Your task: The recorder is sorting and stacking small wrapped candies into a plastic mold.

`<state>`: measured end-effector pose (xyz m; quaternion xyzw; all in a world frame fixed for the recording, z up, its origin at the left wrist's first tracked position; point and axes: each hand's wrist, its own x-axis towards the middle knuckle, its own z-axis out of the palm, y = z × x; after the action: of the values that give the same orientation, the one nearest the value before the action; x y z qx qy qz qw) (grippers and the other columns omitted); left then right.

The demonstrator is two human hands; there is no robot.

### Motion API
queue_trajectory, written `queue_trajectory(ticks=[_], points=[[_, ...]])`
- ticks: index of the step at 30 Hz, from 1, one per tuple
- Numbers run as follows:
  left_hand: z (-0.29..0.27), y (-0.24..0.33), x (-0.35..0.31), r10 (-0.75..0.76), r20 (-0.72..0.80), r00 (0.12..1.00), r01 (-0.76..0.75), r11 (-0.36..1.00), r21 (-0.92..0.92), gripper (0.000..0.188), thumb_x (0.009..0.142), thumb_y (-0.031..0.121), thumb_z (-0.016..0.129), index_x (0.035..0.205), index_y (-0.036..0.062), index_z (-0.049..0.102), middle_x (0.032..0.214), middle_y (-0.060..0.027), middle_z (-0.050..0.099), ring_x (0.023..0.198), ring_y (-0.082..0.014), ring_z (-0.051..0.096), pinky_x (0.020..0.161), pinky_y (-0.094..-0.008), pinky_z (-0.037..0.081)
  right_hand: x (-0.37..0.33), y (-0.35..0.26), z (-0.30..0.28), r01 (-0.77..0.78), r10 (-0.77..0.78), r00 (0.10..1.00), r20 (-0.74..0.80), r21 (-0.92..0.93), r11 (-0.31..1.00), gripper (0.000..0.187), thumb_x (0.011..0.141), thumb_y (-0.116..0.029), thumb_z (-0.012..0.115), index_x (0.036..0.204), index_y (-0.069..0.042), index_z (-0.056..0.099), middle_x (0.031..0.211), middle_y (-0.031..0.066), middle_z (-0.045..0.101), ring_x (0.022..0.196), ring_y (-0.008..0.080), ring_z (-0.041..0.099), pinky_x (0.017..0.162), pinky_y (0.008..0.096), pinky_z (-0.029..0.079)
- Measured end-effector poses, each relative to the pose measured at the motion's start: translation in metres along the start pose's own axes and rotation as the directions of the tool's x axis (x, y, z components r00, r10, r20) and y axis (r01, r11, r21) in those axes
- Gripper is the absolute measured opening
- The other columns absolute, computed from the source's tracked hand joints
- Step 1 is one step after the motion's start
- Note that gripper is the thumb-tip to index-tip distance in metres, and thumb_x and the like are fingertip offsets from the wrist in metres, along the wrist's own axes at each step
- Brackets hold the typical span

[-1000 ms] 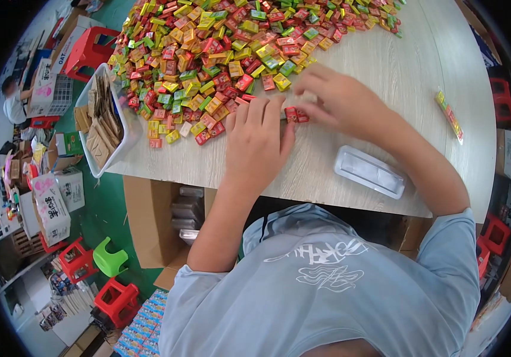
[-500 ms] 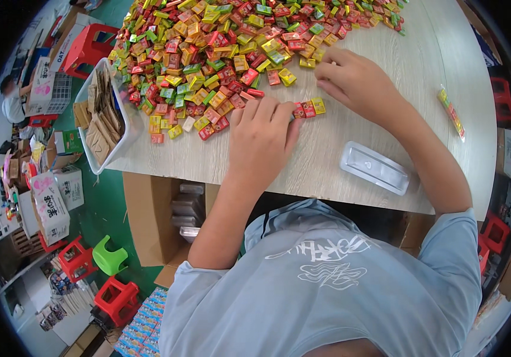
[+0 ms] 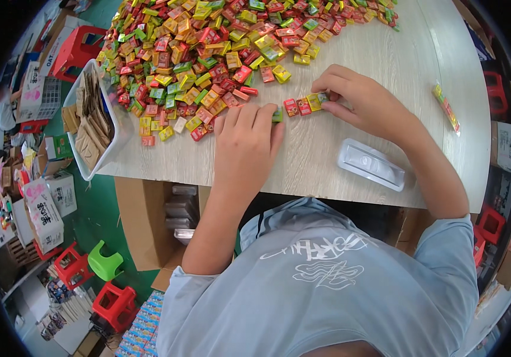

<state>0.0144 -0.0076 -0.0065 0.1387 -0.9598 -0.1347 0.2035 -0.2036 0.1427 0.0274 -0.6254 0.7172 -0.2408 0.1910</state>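
1. I see a short row of small candy packs [image 3: 303, 105] lying on the table [image 3: 374, 53], its long axis running left to right between my two hands.
2. My right hand [image 3: 365, 101] sits at the right end of the row, fingers curled and pinching the last pack there; it is the nearer hand to that end.
3. My left hand [image 3: 246, 146] lies palm down, fingers spread and flat, its fingertips touching the left end of the row at a green pack; it grips nothing.
4. The big heap of candy packs [image 3: 219, 53] spreads on the far left, just beyond the left hand's fingertips, so more pieces lie up and to the left.
5. A clear plastic tray [image 3: 371, 165] rests near the table's near edge, to the right of the left hand and just below the right wrist.
6. A white bin of brown packets [image 3: 91, 122] stands at the left edge.
7. Bare wood stays open to the far right, save a thin candy strip [image 3: 446, 107].
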Motion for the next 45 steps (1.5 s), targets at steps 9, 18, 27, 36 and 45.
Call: queue_trajectory(ticks=[9,18,27,36,45], points=[[0.003,0.001,0.011,0.025,0.004,1.0,-0.025,0.999,0.03,0.033,0.087,0.028,0.08,0.112,0.0103,0.067,0.104,-0.0061,0.06,0.102,-0.025,0.06,0.089,-0.0415,0.048,0.006,-0.009,0.002,-0.055,0.054,0.997,0.053,0.025,0.998,0.032,0.093,-0.013,0.076,0.122,-0.005,0.065,0.114,0.0109,0.062,0.096,0.0287,0.067,0.086,0.0377,0.056],[0.005,0.0,0.017,0.088,-0.028,0.996,-0.089,0.996,-0.017,0.027,0.087,0.025,0.078,0.107,0.0098,0.068,0.106,-0.0057,0.059,0.101,-0.0247,0.061,0.087,-0.0407,0.049,0.018,-0.011,0.011,0.037,-0.031,0.999,0.044,-0.16,0.986,0.032,0.09,-0.017,0.079,0.119,-0.01,0.067,0.114,0.0131,0.063,0.098,0.035,0.067,0.084,0.044,0.056],[-0.013,-0.004,-0.014,0.036,-0.045,0.998,-0.038,0.998,-0.049,0.025,0.09,0.017,0.075,0.11,0.0042,0.066,0.106,-0.0091,0.06,0.098,-0.0276,0.062,0.084,-0.0406,0.052,0.035,-0.027,0.022,0.047,-0.038,0.999,0.039,-0.262,0.964,0.06,0.096,-0.019,0.073,0.153,-0.022,0.056,0.104,0.0127,0.06,0.092,0.0324,0.065,0.081,0.0433,0.055],[-0.018,-0.014,-0.023,-0.05,-0.054,0.997,0.048,0.998,-0.038,0.029,0.089,0.014,0.078,0.112,0.001,0.065,0.111,-0.0122,0.062,0.101,-0.03,0.061,0.09,-0.0413,0.053,0.022,-0.016,0.02,0.134,-0.129,0.991,0.038,-0.246,0.96,0.054,0.096,-0.014,0.073,0.148,-0.025,0.062,0.106,0.0105,0.059,0.09,0.0298,0.063,0.08,0.0411,0.054],[-0.006,0.001,0.002,0.016,-0.042,0.999,-0.021,0.994,-0.109,0.034,0.088,0.017,0.079,0.117,0.0049,0.066,0.113,-0.0113,0.059,0.102,-0.0306,0.062,0.09,-0.0423,0.053,-0.006,-0.021,0.009,0.045,-0.021,0.994,0.105,-0.23,0.972,0.061,0.092,-0.013,0.075,0.15,-0.021,0.058,0.112,0.0115,0.062,0.096,0.0319,0.065,0.084,0.0417,0.055]])
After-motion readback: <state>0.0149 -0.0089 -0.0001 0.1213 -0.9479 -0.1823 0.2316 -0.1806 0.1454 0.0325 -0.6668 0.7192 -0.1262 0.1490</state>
